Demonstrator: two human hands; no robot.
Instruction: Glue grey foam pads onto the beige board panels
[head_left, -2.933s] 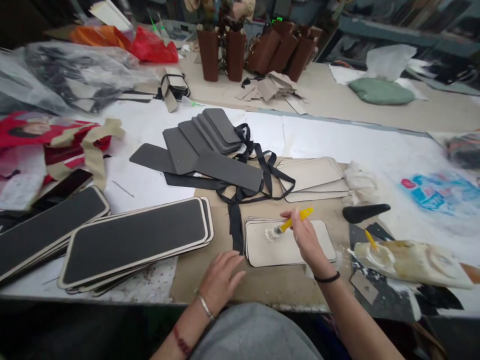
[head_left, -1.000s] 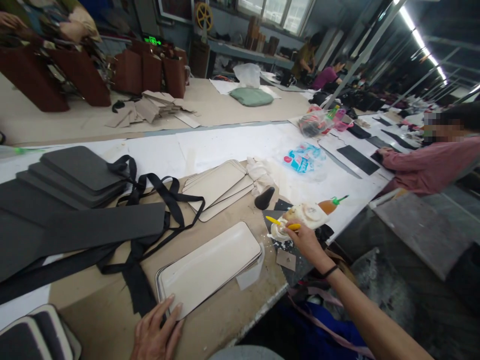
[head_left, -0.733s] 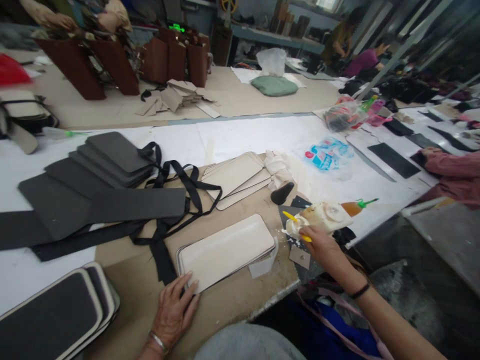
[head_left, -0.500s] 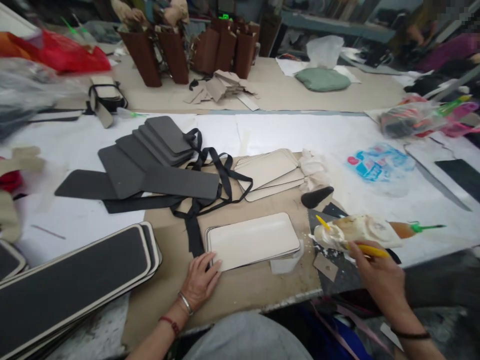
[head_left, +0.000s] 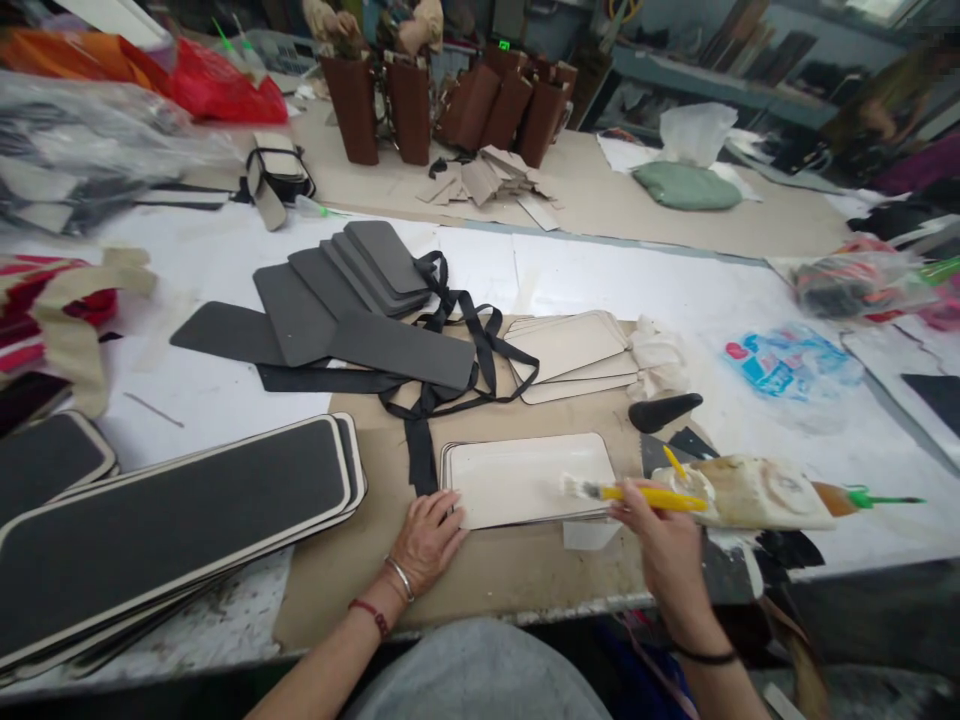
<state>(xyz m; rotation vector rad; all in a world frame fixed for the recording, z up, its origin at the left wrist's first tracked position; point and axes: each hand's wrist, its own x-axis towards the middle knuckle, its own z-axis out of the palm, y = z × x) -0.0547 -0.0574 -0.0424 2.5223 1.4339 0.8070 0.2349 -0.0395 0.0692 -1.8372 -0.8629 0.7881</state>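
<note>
A stack of cream rounded panels (head_left: 525,475) lies on brown card near the table's front edge. My left hand (head_left: 430,543) rests with fingers extended on the stack's lower left corner. In my right hand (head_left: 660,540) is a yellow-handled brush (head_left: 652,497), its bristles touching the top panel right of its middle. To the right lies a glue-smeared container (head_left: 772,492) with a small yellow stick at its mouth and a green-tipped nozzle at its far end. A black curved tool (head_left: 665,411) lies above it.
Dark grey panels (head_left: 405,350) with black straps (head_left: 487,350) fan out beyond the stack. Long black panels with cream borders (head_left: 180,520) are piled at left. More cream panels (head_left: 574,350) lie behind; brown cases (head_left: 409,105) stand at the back.
My right hand has moved left with the brush, from the glue-smeared container onto the top cream panel. The whole view has shifted, while my left hand stays at the stack's corner.
</note>
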